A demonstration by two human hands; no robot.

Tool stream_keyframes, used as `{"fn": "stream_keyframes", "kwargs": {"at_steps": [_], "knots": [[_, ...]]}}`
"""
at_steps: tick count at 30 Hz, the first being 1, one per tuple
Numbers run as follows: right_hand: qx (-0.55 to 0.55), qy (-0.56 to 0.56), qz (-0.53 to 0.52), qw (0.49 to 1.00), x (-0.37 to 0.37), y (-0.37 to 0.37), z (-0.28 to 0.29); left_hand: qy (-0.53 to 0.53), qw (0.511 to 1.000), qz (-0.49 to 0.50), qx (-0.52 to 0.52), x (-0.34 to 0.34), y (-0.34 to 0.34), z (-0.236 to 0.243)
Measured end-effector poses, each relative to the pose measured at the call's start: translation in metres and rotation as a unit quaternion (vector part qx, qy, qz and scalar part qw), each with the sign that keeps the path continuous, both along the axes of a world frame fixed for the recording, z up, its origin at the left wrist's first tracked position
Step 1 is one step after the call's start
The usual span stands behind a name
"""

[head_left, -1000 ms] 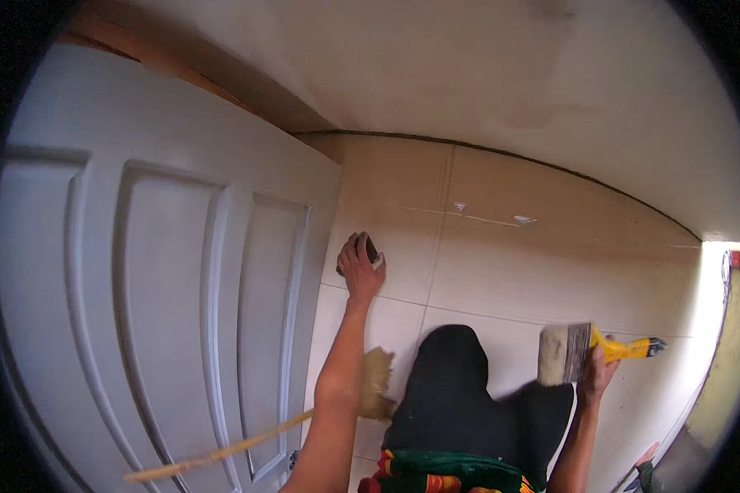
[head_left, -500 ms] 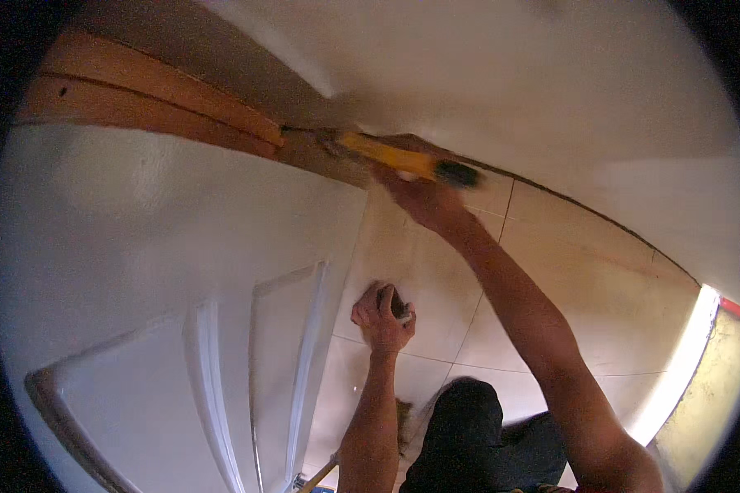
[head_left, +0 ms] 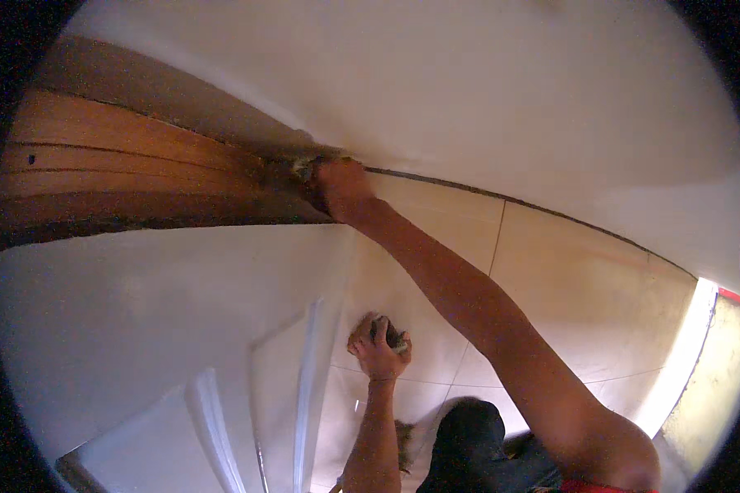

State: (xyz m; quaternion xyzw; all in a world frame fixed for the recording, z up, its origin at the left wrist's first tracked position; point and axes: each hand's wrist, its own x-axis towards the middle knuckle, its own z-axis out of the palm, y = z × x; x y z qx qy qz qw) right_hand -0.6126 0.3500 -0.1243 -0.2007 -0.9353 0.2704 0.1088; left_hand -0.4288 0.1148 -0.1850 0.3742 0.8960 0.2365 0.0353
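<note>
My right hand (head_left: 345, 189) reaches far out to the foot of the brown wooden door frame (head_left: 140, 164), where the wall meets the floor. Its fingers are closed round the yellow-handled tool seen earlier; hand and shadow now hide most of that tool. Something greyish shows just left of the fingers, too blurred to name. Lower down, my left hand (head_left: 376, 352) is low over the floor tiles, to the right of the white door (head_left: 173, 304). It grips a small dark object (head_left: 393, 335) with a pale smear on its edge; I cannot tell its kind.
The white panelled door fills the left side. A pale wall (head_left: 510, 99) runs along the top, with a dark gap at its base above the beige tiled floor (head_left: 567, 287). Bright light falls at the right edge. My dark-clothed knee (head_left: 469, 435) is at the bottom.
My right hand has moved left and slightly down in the picture, into the frame's corner, taking the yellow-handled tool out of sight. More of the frame shows above the door. My left hand appears lower.
</note>
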Motion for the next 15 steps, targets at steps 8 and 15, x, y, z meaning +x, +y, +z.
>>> {"fn": "stream_keyframes", "kwargs": {"at_steps": [8, 15], "knots": [[0.018, 0.1, 0.063, 0.993, -0.017, 0.034, -0.009, -0.018, 0.999, -0.016, 0.028, 0.0, 0.02, 0.008], [0.06, -0.156, 0.021, 0.986, 0.084, 0.029, 0.047, 0.012, 1.0, 0.009, 0.004, -0.009, -0.009, 0.014]]}}
